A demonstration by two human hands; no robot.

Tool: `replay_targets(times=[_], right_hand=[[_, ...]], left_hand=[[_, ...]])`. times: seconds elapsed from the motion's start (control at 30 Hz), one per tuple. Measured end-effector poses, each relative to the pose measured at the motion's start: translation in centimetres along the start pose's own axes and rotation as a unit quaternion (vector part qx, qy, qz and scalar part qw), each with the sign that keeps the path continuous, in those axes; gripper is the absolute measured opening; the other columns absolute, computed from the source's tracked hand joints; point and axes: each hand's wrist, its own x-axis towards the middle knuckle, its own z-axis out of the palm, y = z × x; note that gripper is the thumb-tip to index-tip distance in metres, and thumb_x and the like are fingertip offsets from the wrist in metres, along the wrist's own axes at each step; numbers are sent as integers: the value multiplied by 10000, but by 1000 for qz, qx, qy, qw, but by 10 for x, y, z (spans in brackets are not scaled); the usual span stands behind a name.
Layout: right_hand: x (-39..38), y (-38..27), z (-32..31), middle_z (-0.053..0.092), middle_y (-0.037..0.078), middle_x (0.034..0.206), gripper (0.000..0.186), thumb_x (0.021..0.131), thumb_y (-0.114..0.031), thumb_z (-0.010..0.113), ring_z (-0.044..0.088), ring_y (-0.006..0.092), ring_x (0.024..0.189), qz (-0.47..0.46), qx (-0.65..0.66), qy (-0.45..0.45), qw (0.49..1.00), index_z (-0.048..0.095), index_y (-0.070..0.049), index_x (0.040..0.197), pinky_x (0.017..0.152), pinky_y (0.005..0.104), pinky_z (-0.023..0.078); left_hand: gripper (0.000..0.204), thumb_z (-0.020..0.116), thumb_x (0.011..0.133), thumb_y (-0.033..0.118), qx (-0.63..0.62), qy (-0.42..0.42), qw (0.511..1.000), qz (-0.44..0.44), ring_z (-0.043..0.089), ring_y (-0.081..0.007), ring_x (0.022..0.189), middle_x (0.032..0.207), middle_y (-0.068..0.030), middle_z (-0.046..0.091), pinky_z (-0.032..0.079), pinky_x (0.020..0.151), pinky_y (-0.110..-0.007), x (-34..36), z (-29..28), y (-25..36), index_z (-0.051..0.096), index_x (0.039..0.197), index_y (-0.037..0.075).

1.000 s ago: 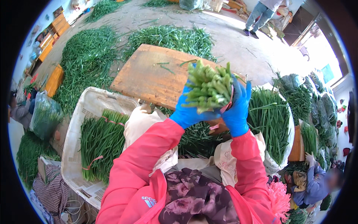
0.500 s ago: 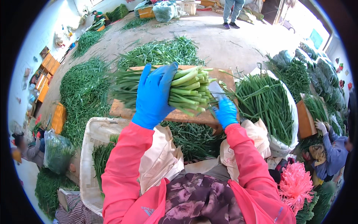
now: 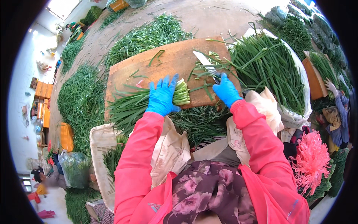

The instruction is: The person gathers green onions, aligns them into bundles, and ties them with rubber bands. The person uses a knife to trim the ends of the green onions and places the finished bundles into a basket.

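Note:
A bunch of chive-like green stalks (image 3: 181,92) lies on a wooden board (image 3: 175,59), its pale cut ends to the right and leaves to the left. My blue-gloved left hand (image 3: 162,96) clasps it from above, fingers spread across the top and thumb on the near side. In my blue-gloved right hand (image 3: 226,90) is a knife (image 3: 205,61), its pale blade pointing away and left over the board. The fingers close round its handle, which is mostly hidden. Short cut bits (image 3: 214,56) and loose green leaves lie around the blade.
Right of the board stands a white sack (image 3: 304,86) full of green stalks. A white plastic crate (image 3: 97,149) is at my left. Piles of greens (image 3: 80,100) cover the floor to the left and beyond. A pink bundle of strands (image 3: 311,160) and another person's gloved hand (image 3: 331,86) are at right.
The bunch has come down from above the board onto it, and my left hand's fingers have spread over it. The knife now shows more fully. The view has shifted and tilted.

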Motion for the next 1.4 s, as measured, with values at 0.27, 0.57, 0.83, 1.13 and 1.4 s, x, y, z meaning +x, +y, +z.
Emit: replay_targets(times=[0.27, 0.57, 0.83, 1.13, 1.4], right_hand=[[-88, -5, 76, 563, 222, 1235, 595, 871, -107, 603, 577, 320, 1116, -183, 210, 19, 960, 336, -28, 1398, 898, 388, 462], [-126, -42, 32, 602, 254, 1075, 493, 902, -164, 551, 610, 398, 945, 51, 216, -149, 964, 390, -70, 1359, 787, 437, 489], [-142, -53, 32, 619, 262, 983, 484, 901, -160, 515, 604, 430, 875, -7, 46, -132, 990, 369, -43, 1348, 729, 489, 483], [-77, -36, 74, 608, 292, 858, 238, 880, -158, 540, 595, 459, 822, 3, 65, -148, 987, 455, 16, 1019, 668, 524, 471], [-89, -31, 61, 610, 271, 849, 188, 891, -142, 482, 598, 462, 832, -41, -60, -119, 990, 479, -23, 1037, 694, 542, 468]], left_hand=[[1090, 856, 507, 381, -151, -37, 988, 8, 564, -363, 1062, 1145, -216, 567, 467, 907, -413, 28, 5, 2, 318, 1393, 45], [814, 825, 540, 382, -109, -59, 990, -64, 612, -351, 986, 1086, -180, 620, 500, 848, -430, 37, 9, 9, 493, 1216, 76], [626, 816, 566, 373, -78, -56, 993, -65, 633, -337, 916, 1003, -156, 642, 512, 791, -425, 45, 18, 12, 536, 1046, 86], [590, 804, 541, 404, -82, -5, 995, -50, 648, -321, 844, 906, -161, 646, 519, 751, -407, 46, 24, 13, 570, 962, 63], [851, 807, 522, 487, -82, -54, 994, -56, 616, -348, 935, 1048, -197, 605, 498, 812, -420, 42, 20, 11, 500, 1156, 8]])
